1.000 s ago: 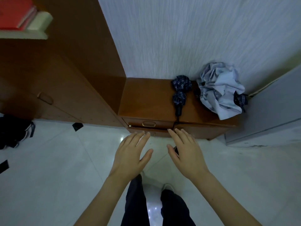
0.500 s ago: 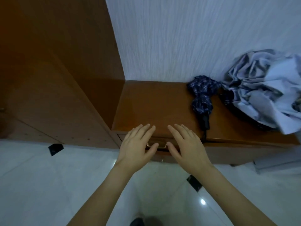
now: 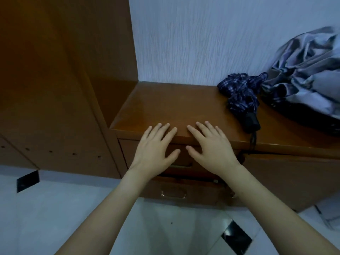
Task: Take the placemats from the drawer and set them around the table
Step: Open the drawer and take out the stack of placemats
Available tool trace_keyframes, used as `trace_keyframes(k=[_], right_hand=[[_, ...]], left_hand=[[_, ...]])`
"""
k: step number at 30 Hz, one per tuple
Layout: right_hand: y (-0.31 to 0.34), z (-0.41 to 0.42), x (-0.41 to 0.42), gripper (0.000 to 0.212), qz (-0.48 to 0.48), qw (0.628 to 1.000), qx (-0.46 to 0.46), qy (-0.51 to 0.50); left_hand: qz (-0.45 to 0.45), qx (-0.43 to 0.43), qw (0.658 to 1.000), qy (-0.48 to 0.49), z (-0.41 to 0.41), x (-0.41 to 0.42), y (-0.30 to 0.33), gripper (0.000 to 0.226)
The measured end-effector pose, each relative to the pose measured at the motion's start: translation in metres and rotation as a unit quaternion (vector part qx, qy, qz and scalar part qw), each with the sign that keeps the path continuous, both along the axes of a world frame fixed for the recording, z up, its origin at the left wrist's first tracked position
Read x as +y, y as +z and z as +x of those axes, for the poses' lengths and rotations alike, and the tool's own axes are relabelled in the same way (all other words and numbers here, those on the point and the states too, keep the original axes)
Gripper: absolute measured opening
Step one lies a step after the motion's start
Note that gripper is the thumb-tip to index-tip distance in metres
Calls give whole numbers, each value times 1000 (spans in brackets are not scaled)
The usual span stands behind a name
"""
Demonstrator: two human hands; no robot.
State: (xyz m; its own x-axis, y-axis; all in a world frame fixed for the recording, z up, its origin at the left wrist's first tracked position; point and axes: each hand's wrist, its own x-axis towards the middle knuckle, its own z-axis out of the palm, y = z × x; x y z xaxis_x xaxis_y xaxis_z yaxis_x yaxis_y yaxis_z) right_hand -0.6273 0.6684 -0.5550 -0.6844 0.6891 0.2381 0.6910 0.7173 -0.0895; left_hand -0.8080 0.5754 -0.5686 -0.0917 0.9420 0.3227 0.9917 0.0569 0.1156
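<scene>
Hovering spread, empty: left hand (image 3: 154, 150), right hand (image 3: 210, 149) over cabinet (image 3: 165, 107) front edge, drawers below.

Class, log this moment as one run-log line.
left hand: open, empty | right hand: open, empty | both before upper drawer | placemats: unseen

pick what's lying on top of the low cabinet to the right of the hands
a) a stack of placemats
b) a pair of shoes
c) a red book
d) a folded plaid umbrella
d: a folded plaid umbrella lies on the low cabinet top, to the right of the right hand and left hand, beside a crumpled grey fabric.
</scene>
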Motion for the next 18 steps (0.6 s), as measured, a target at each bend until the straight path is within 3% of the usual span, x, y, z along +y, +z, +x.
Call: trace_keyframes(k=[3,8,18], right_hand=[[-5,4,2,63,16,1000,3,9],[-2,8,1,66,-11,1000,8,24],[-4,7,1,64,1,1000,25,13]], left_hand=[[15,0,1000,-8,4,-4,1,63],[73,-15,994,-75,20,-19,9,39],[-169,-16,979,-113,35,0,-36,43]])
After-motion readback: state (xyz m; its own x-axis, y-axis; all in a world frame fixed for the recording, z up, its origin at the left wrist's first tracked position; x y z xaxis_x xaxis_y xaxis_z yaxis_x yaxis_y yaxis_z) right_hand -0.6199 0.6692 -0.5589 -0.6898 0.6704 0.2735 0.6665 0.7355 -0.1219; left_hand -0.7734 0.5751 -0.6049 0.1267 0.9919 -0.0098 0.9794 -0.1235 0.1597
